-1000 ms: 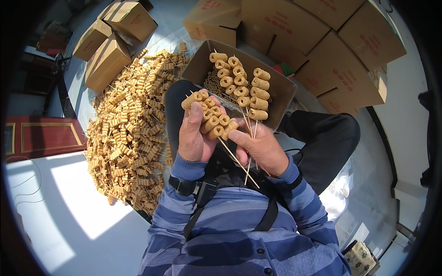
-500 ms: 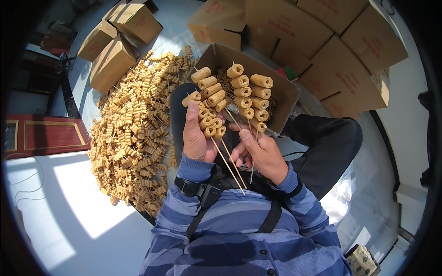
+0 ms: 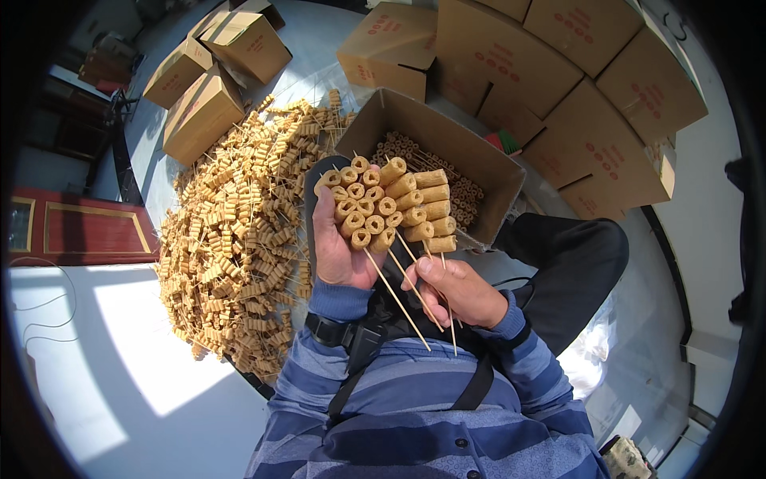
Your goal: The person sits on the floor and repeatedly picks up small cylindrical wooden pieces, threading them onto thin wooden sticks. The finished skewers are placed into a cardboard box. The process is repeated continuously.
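Golden-brown hollow tube-shaped pieces on thin pale wooden sticks (image 3: 365, 207) are gathered in a bundle between the person's two hands, above the lap and just on the near side of an open brown cardboard box (image 3: 487, 152). The left hand (image 3: 341, 254) cups the left part of the bundle: its thumb lies upright along the left edge, and its other fingers are mostly hidden behind the pieces, so how far they curl cannot be told. The right hand (image 3: 463, 289) is at the near right of the bundle, its thumb and forefinger drawn narrowly together on the bare sticks below the rightmost column, the other fingers bent loosely beneath. Several bare stick ends slant down toward the near side, between the hands and past the right fingers. The columns touch side by side, those on the right turned so that the tubes lie more sideways. More such pieces lie inside the box. To the left, a large heap of golden-brown skewers (image 3: 227, 247) covers part of the pale floor (image 3: 171, 351), with closed brown cardboard boxes (image 3: 203, 112) at its far end.
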{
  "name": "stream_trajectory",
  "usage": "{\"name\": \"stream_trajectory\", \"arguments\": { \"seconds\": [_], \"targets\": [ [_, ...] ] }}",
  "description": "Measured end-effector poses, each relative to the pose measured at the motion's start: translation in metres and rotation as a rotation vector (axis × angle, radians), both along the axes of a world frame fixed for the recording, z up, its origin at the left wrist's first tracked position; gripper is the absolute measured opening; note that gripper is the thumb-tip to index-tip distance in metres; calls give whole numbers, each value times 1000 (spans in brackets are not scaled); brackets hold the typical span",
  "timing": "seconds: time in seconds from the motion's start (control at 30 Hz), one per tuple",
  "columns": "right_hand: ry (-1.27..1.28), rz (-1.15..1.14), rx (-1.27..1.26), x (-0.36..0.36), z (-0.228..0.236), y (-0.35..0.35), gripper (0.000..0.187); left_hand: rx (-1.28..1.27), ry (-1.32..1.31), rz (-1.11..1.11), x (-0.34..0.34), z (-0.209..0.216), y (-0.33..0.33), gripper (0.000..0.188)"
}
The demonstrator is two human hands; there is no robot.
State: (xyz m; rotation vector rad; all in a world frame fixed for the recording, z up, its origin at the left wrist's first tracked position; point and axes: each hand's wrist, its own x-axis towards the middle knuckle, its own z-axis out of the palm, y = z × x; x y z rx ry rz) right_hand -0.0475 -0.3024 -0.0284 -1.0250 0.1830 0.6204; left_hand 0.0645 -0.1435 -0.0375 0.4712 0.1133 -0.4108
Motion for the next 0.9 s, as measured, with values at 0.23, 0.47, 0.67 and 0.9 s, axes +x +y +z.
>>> {"name": "stream_trajectory", "arguments": {
  "seconds": [0.23, 0.47, 0.67, 0.9],
  "targets": [
    [-57, 138, -79, 3, 1, -4, 54, -84, 7, -141, -3, -8, 5, 66],
    [-76, 198, -163, 5, -2, -10, 60, -81, -58, -210, -4, -11, 3, 82],
    [-46, -14, -260, 6, -3, -5, 52, -62, -57, -182, -2, -21, 7, 81],
    [-101, -40, -397, 9, 6, -4, 40, -1, -34, -87, -6, -19, 0, 82]
  ]
}}
